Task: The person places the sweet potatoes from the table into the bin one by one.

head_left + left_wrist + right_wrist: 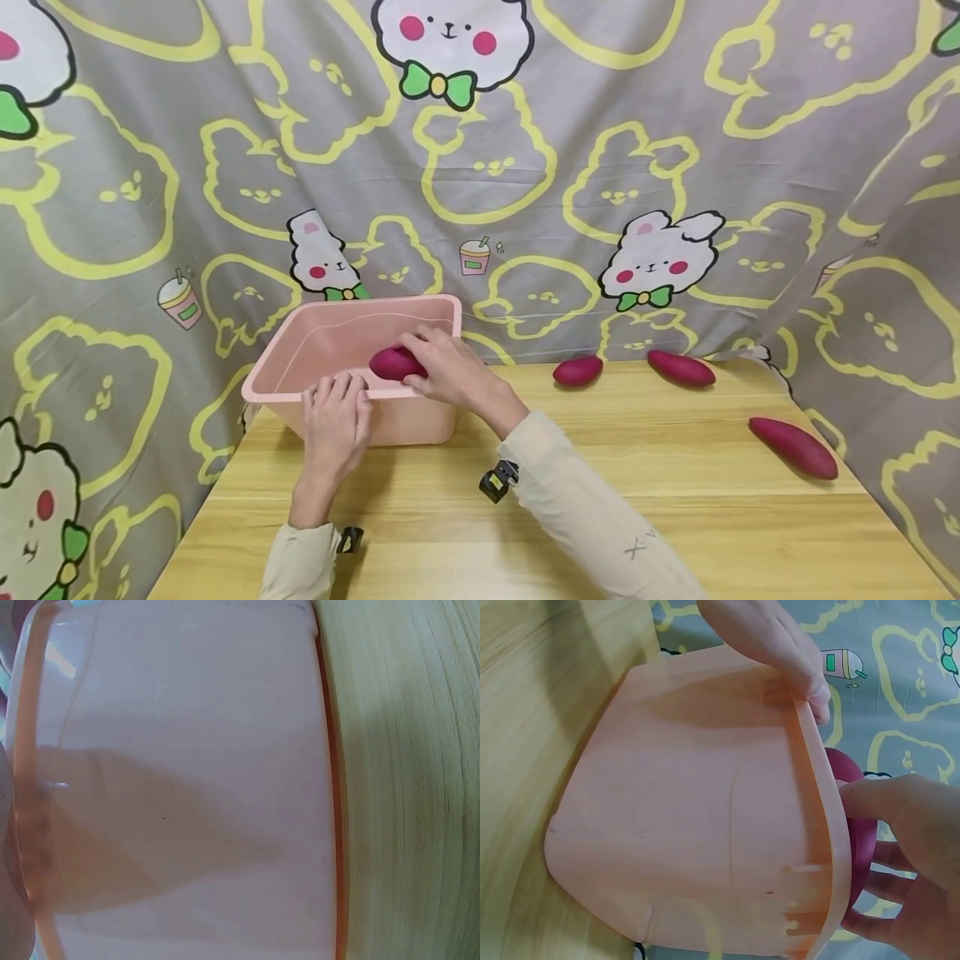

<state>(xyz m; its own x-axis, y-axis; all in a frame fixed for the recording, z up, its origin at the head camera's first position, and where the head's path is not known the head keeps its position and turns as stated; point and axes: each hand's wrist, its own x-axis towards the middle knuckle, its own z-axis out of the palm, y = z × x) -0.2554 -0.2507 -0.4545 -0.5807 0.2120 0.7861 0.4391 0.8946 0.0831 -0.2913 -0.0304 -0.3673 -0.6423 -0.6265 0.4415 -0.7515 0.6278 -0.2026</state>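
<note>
A purple sweet potato (392,364) is held in my right hand (447,367) at the opening of a pink plastic bin (408,419). In the right wrist view the fingers wrap round the sweet potato (864,844), just past the bin's rim (829,799). My left hand (335,421) grips the near rim of the bin with its fingers bent over the edge. Most of the left wrist view is taken up by the bin's outer side wall (187,780). The near wall hides part of the bin's floor from the head view.
Three more purple sweet potatoes lie on the wooden table (600,492): one (578,372) right of the bin, another (681,368) farther right by the curtain, and a longer one (793,448) near the right edge. A patterned grey curtain (517,125) hangs behind and beside the table.
</note>
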